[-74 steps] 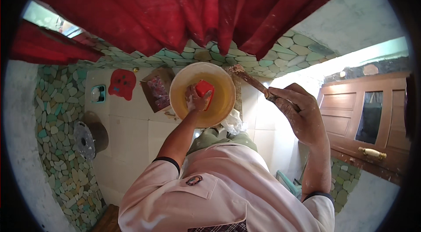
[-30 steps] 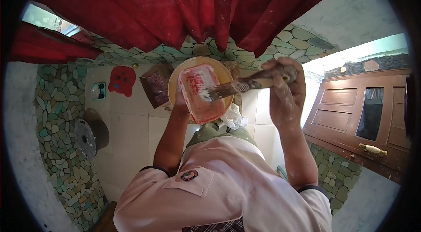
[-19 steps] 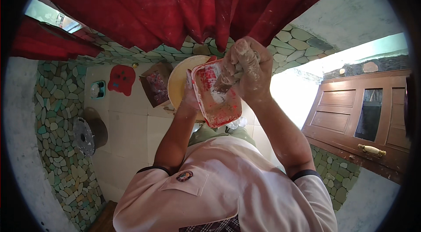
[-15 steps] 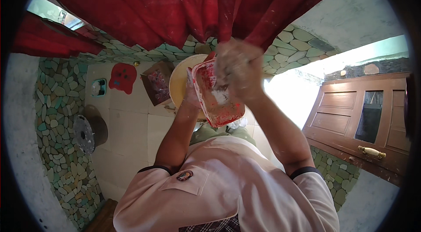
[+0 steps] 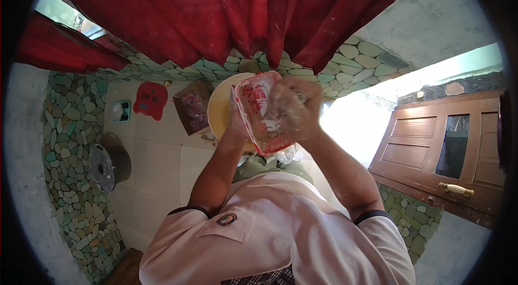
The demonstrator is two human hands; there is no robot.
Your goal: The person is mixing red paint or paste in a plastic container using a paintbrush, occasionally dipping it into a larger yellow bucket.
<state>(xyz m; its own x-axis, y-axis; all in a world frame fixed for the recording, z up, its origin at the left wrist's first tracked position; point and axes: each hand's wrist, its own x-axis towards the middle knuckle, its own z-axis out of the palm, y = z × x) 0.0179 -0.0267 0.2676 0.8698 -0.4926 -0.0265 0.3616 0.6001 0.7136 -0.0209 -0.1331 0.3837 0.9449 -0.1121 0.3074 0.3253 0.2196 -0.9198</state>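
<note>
A red rectangular plastic tub [image 5: 277, 143], smeared with white paste, is held up in front of my chest, its inside facing me. My left hand [image 5: 236, 116] grips its left side, the fingers mostly hidden behind it. My right hand [image 5: 297, 107], coated with pale residue, is closed over the right part of the tub. What sits inside that fist is blurred and covered by the fingers. White paste [image 5: 271, 124] shows beside the fist, on the tub's inside. Behind the tub and my left hand is a round yellow surface [image 5: 220, 102].
Red curtains [image 5: 216, 10] hang ahead. On the tiled floor to the left are a cardboard box [image 5: 186, 118] of small packets, a red stool-like piece [image 5: 150, 100], a small teal container [image 5: 121, 111] and a dark bucket [image 5: 110, 161]. A brown door [image 5: 413, 123] stands at the right.
My right hand has dropped a little toward the tub's middle and is less blurred. The tub has tilted slightly, with my left hand still on its side.
</note>
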